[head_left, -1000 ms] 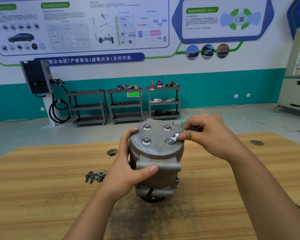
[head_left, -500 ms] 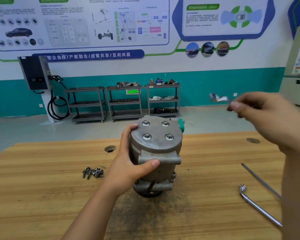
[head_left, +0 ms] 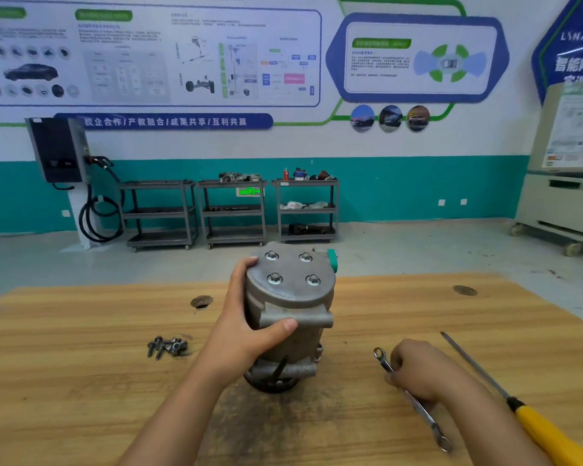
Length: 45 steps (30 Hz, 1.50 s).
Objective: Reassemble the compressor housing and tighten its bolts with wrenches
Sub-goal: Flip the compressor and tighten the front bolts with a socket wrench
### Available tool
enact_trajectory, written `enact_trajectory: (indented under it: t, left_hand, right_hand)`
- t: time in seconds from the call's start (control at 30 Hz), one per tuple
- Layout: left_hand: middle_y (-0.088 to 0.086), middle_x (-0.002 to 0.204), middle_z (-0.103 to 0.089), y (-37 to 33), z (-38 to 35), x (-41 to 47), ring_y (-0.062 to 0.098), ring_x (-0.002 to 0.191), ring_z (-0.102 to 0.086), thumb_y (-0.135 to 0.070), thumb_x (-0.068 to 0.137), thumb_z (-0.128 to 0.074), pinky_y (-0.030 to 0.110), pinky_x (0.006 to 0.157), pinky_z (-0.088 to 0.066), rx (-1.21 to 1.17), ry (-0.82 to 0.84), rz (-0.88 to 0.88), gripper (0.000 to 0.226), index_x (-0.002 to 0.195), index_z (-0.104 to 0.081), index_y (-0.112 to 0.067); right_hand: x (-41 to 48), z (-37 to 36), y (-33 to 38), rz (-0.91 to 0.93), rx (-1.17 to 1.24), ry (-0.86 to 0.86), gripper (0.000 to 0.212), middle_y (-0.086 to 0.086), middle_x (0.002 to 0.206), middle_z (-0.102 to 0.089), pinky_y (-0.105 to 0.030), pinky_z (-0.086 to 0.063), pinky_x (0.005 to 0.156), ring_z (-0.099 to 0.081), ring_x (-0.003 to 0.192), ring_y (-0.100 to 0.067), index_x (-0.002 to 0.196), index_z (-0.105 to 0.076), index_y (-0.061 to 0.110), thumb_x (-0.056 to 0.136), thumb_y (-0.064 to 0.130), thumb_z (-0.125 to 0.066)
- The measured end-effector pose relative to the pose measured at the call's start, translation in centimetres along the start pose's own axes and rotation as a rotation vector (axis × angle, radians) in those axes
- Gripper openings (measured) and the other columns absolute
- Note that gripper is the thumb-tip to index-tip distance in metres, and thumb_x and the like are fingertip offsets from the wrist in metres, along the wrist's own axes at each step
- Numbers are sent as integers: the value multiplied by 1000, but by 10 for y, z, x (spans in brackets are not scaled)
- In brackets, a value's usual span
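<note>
- A wooden table [head_left: 81, 381] fills the lower half of the frame. It has a round hole [head_left: 201, 301] left of centre, a second one at the far right, and a dark stain [head_left: 283, 418] at lower centre.
- Behind it is a grey floor and a wall [head_left: 384, 183] that is teal below and white above, with poster panels across the top.
- A black charger [head_left: 59, 149] with a coiled cable hangs at the upper left. Three grey carts [head_left: 233, 213] stand along the wall at centre, and a pale cabinet [head_left: 559, 203] stands at the right edge.
- The compressor [head_left: 293, 297] stands on end at the centre of the table, at the top of the stain. Its long axis is upright.
- Its round cover faces up and towards the camera, and four cover bolts [head_left: 274, 278] are seated in it. A green cap [head_left: 332, 260] sits at its upper right rim.
- The left hand [head_left: 246, 327] grips the compressor from the left, with the fingers behind the cover and the thumb across the front lug.
- The right hand [head_left: 418, 368] is low at the right, well apart from the left hand, with its fingers curled on the wrench [head_left: 414, 401].
- The wrench runs diagonally along the table, with its ring end at the upper left and its other end at the lower right.
- A screwdriver [head_left: 478, 368] lies right of the hand. Its tip points to the upper left and its yellow handle to the lower right.
- Loose bolts [head_left: 167, 346] lie in a small pile left of the compressor.
</note>
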State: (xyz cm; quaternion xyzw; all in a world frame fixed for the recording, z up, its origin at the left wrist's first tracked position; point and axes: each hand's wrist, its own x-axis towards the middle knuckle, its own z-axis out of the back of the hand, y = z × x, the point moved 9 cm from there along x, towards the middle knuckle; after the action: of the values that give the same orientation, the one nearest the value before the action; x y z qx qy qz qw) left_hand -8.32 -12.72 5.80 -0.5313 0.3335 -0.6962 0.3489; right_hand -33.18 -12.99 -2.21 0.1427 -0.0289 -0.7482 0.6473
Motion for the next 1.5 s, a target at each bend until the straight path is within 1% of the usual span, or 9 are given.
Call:
enact_trajectory:
  t: [0.23,0.4,0.5,0.6,0.77,0.9,1.0,1.23,1.5]
  left_hand:
    - [-24,136,-36,5,8,-14,-10,116,-44,-54,50,-85,5,79,-44,56,-75,21,97,121,-20,-71]
    - [-21,143,-29,8,12,-16,3,128,-38,-46,52,-83,32,105,-38,151,-88,13,103,123,-14,-74]
    - [-42,136,-18,16,16,-17,-25,122,-25,-43,62,-84,10,97,-31,229,-59,-16,111,131,-1,-71]
    - [-41,135,-17,37,20,-23,-39,108,-24,-46,62,-76,-7,81,-29,208,-46,74,115,134,12,-58]
    - [-7,144,-38,64,18,-29,11,130,-41,-47,63,-81,39,108,-37,80,-52,201,86,128,-25,-46]
    - [0,141,-38,66,14,-22,15,130,-41,-70,36,-75,41,109,-35,51,-98,187,110,129,-27,-39]
    - [0,137,-40,68,10,-23,11,127,-42,-85,28,-69,35,108,-35,1,-132,180,115,126,-31,-39]
    - [4,131,-54,77,19,-28,18,117,-56,-73,26,-81,41,98,-47,-89,-176,217,116,128,-42,-32]
    - [3,116,-65,82,25,-41,17,104,-64,-68,20,-85,30,75,-54,-177,-145,293,132,133,-45,-14]
  right_hand:
    - [7,-11,-17,-135,34,-39,29,1,108,-60,-26,-46,72,-58,93,-18,89,-48,22,81,48,-60]
    - [-4,-1,58,358,569,-87,85,16,136,-43,-21,-37,92,-42,120,-3,140,-27,34,70,47,-75]
    - [-15,-18,100,542,793,-40,70,33,131,-38,-11,-35,93,-41,119,9,132,-25,44,80,38,-70]
    - [-13,-25,106,550,1023,-65,50,37,114,-48,-1,-40,74,-55,101,16,123,-34,40,87,24,-65]
    - [2,-31,102,474,1220,-86,40,-3,131,-51,-33,-45,99,-55,116,-17,116,-45,30,84,22,-68]
    - [1,-40,113,481,1280,-13,111,-4,132,-51,-40,-37,108,-50,123,-15,132,-37,24,38,63,-82]
    - [5,-48,116,475,1456,18,118,-6,128,-56,-45,-37,108,-52,122,-18,131,-38,20,31,59,-87]
    - [6,-48,108,481,1331,-67,120,0,127,-56,-26,-49,92,-57,115,-13,131,-40,17,30,61,-87]
    - [-14,-50,115,467,1099,-89,122,-4,136,-46,-44,-41,104,-49,124,-18,141,-29,23,38,54,-87]
